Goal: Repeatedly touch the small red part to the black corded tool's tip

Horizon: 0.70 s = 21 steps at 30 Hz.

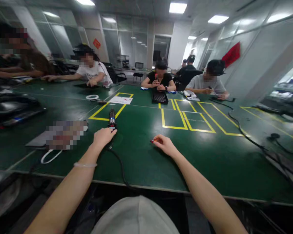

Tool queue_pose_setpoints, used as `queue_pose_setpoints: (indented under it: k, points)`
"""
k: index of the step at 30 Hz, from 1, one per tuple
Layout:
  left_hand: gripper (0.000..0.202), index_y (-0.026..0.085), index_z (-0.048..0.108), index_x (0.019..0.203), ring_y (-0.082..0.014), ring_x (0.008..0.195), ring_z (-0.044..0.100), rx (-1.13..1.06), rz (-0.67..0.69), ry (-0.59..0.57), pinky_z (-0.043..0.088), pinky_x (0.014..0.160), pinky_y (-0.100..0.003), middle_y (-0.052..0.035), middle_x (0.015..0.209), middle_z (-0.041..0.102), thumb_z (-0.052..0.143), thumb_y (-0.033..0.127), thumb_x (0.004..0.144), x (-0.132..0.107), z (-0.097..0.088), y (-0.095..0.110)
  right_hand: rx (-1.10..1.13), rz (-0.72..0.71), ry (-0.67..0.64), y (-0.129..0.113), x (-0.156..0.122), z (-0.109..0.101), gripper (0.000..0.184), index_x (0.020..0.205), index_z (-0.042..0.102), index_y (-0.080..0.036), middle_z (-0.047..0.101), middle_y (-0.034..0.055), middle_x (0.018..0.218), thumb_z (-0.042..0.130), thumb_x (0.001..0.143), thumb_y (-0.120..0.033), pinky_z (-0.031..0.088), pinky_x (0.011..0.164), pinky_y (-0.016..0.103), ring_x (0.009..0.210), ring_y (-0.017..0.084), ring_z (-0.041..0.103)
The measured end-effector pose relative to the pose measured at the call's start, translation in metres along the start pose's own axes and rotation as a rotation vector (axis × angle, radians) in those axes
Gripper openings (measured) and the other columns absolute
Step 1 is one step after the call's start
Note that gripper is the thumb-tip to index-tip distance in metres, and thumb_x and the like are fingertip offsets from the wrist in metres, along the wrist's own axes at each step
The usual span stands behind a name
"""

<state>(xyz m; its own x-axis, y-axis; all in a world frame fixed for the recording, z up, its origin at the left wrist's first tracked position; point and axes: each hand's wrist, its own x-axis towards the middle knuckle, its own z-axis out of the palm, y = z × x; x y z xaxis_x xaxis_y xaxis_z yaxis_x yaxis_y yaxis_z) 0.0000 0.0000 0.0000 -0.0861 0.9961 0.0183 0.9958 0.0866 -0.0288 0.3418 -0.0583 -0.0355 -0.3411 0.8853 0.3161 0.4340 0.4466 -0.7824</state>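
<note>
One table (141,165); left grip (104,136) clasps one tool (112,119), right grip (164,145) pinches one red piece (152,141).

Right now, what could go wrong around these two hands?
The small red piece at the right hand offers little to grip, so it might slip and skitter across the green table.
A black cable runs from near the left hand to the table's near edge; if it's joined to the black tool, a snag could tug that.

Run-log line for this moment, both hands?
left hand: at near end of black cylindrical tool | right hand: pinching small red piece | surface: green tabletop
</note>
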Motion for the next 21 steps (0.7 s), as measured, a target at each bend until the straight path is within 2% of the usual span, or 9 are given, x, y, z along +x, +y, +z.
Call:
queue_pose_setpoints:
  k: [6,11,16,21]
  points:
    - [0.057,0.019,0.071,0.092,-0.0303,0.086,0.066,0.001,0.176,0.1,0.049,0.073,-0.039,-0.0144,0.092,0.071,0.025,0.053,0.09,-0.021,-0.001,0.055,-0.092,-0.002,0.052,0.007,0.001,-0.003,0.015,0.092,0.063,-0.016,0.063,0.0013,0.079,0.06,0.08,-0.025,0.042,0.064,0.024,0.065,0.012,0.053]
    - [0.056,0.018,0.07,0.087,-0.0287,0.08,0.067,-0.026,0.313,0.098,0.049,0.07,-0.037,-0.0133,0.086,0.071,0.026,0.051,0.092,-0.049,-0.002,0.095,-0.117,0.012,0.07,0.007,0.002,-0.004,0.015,0.092,0.063,-0.016,0.062,0.0007,0.078,0.061,0.078,-0.02,0.042,0.065,0.024,0.064,0.011,0.052]
    - [0.051,0.018,0.068,0.088,-0.0239,0.083,0.067,-0.071,0.452,0.071,0.047,0.073,-0.032,-0.0115,0.088,0.071,0.029,0.049,0.094,-0.076,-0.002,0.118,-0.136,-0.028,0.086,0.009,0.002,-0.006,0.013,0.092,0.063,-0.016,0.06,0.0013,0.08,0.06,0.08,-0.021,0.042,0.066,0.024,0.065,0.012,0.052]
    - [0.049,0.018,0.068,0.084,-0.0221,0.081,0.067,-0.113,0.621,0.086,0.047,0.07,-0.029,-0.0097,0.087,0.071,0.031,0.048,0.094,-0.093,-0.002,0.13,-0.114,-0.047,0.076,0.007,0.001,-0.008,0.012,0.09,0.063,-0.016,0.059,0.0019,0.081,0.061,0.08,-0.023,0.043,0.066,0.025,0.066,0.012,0.052]
